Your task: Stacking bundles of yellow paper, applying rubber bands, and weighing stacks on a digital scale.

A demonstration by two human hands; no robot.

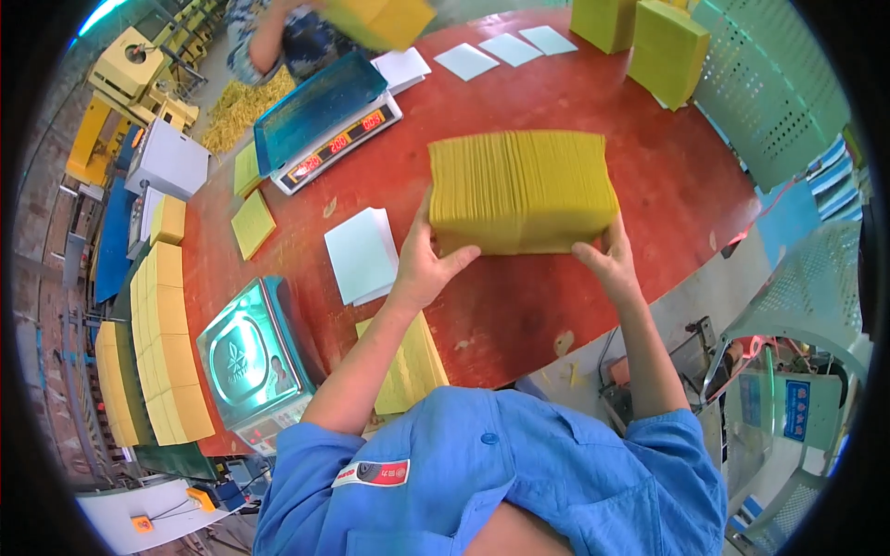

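Two bare hands are clamped on opposite ends of a thick block of yellow sheets point(519, 190) above the middle of a red tabletop point(556, 102), the left hand point(426, 264) at its left end and the right hand point(609, 258) at its right. The thumbs lie on the face nearest the worker's blue shirt point(565, 426), a hold that seems meant to squeeze the many loose edges together so that none slip out; whether the block's underside touches the tabletop cannot be told. Just left of the hands lies a stack of white sheets point(360, 255), within easy reach, while a yellow stack point(413, 366) sits at the near edge, partly behind the left forearm. Toward the near left corner stands a scale with a shiny pan point(250, 347), and beside it yellow blocks point(171, 338) line up along the left edge, packed close, perhaps so they prop one another upright. Two thin yellow stacks point(252, 225) lie nearer the far left corner, by a second scale bearing a blue tray point(320, 111), its lit display turned toward the worker, likely for easy reading. Three white sheets point(466, 61) are spread apart along the far edge, and two tall yellow stacks point(669, 56) stand at the far right corner. Across the table, a co-worker's hand point(269, 42) appears near a blurred yellow bundle point(380, 18)
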